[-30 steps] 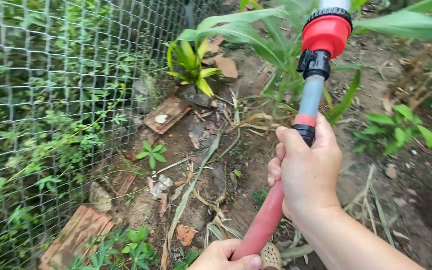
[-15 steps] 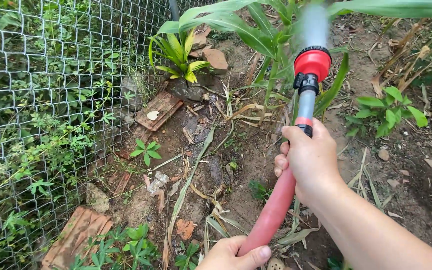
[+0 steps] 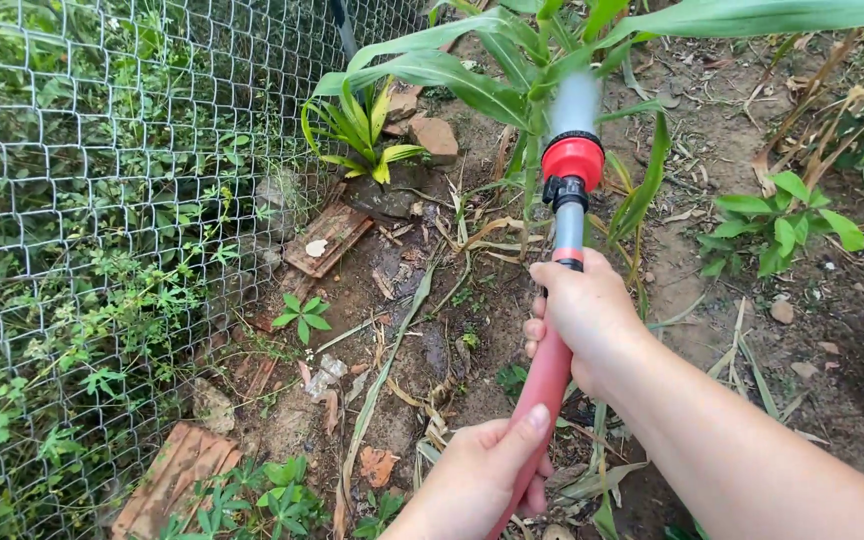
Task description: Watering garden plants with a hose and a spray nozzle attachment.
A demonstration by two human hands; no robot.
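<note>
Both hands clamp a pinkish-red garden hose (image 3: 550,378), right hand (image 3: 584,315) wrapped below its grey wand and red spray nozzle (image 3: 572,160), left hand (image 3: 477,475) lower, above bare soil beside the wire fence (image 3: 102,200).

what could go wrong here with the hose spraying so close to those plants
The red spray nozzle sits close against the tall leafy plant, so the jet might flatten its stems or wash soil off the roots. The red hose bends between the left hand and right hand; a kink could choke the flow.
</note>
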